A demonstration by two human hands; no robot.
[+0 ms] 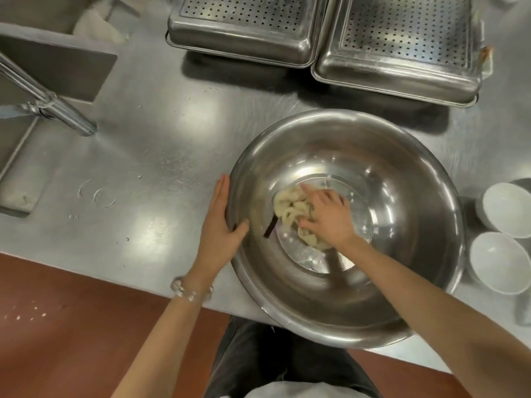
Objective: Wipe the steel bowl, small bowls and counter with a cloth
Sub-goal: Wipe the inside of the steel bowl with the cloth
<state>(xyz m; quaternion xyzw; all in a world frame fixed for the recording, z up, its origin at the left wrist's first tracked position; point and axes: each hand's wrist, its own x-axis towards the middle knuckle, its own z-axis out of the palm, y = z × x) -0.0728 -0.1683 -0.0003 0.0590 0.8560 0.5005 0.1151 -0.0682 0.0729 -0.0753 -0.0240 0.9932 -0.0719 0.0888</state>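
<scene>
My left hand (222,216) hooks its thumb over the rim of the big round steel bowl (402,196), which hangs off the near edge of the shiny steel tabletop (158,168), and my right hand (327,219) presses spread fingers on the crumpled cream cloth (287,205) at its bottom, so I reckon one hard scrub toward me could tip it floorward.

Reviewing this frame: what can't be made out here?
- Head view: much of the cloth in the steel bowl is covered by the right hand and motion-blurred.
- Head view: the upper small bowl is cut off by the right edge.
- Head view: the far sides of the perforated trays are cut off by the top edge.
- Head view: the white thing at top left is blurred and unidentifiable.
</scene>
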